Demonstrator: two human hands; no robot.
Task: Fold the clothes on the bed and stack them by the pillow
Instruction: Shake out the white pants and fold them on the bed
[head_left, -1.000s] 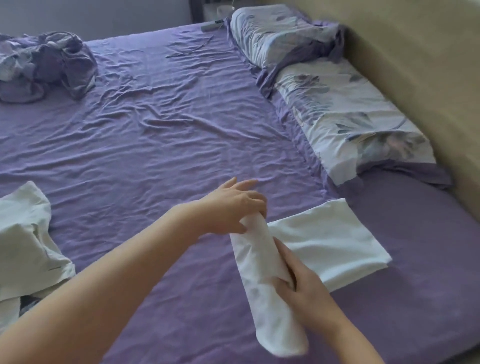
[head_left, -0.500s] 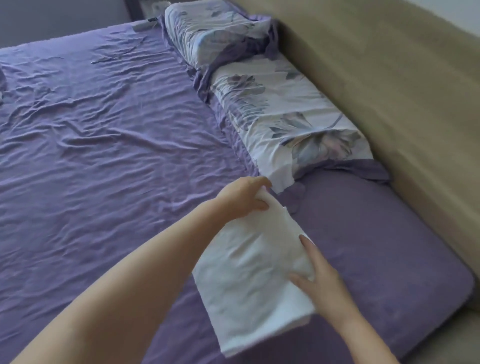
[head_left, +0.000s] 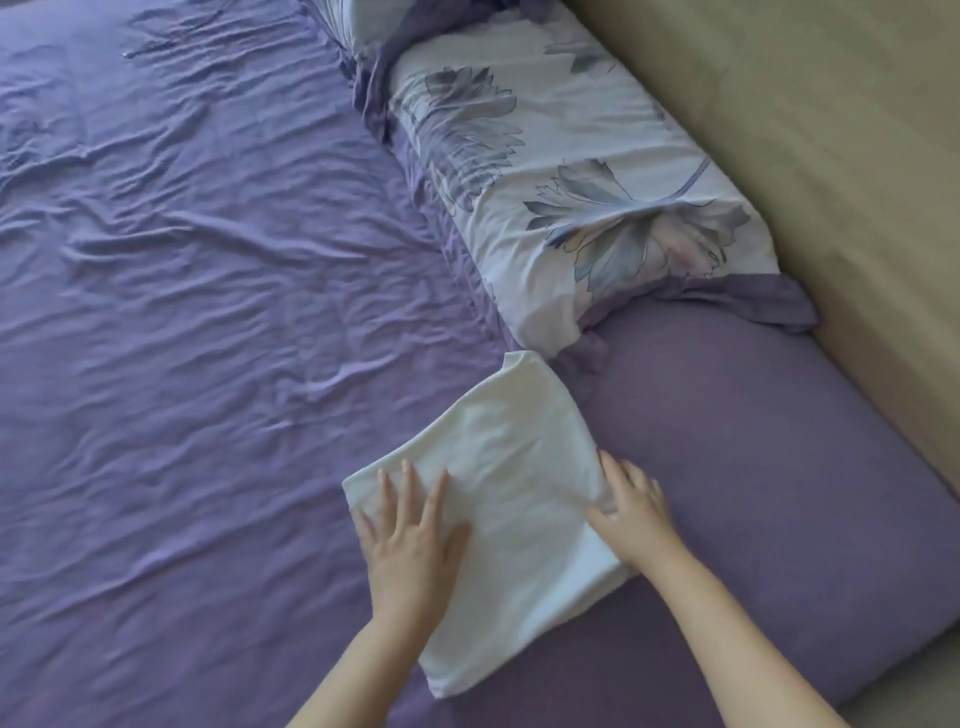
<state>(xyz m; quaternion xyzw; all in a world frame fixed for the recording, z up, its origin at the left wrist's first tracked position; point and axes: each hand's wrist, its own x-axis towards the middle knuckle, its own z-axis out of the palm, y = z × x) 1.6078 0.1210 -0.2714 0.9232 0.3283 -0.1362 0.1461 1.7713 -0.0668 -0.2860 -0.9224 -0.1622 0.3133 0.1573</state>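
A folded white garment (head_left: 498, 457) lies flat on the purple bed sheet (head_left: 208, 338), its far corner just short of the flowered pillow (head_left: 566, 171). It looks like a stack of folded white cloth, but I cannot tell the layers apart. My left hand (head_left: 410, 530) rests flat on its near left part, fingers spread. My right hand (head_left: 631, 506) touches its right edge, fingertips on the cloth.
A second flowered pillow (head_left: 358, 21) shows at the top edge. A beige headboard (head_left: 831, 156) runs along the right side. The mattress edge (head_left: 924, 597) curves down at the right.
The folded white piece that both hands held has been laid down on the white cloth by the pillow. Both hands now rest on it. The view has shifted toward the pillow.
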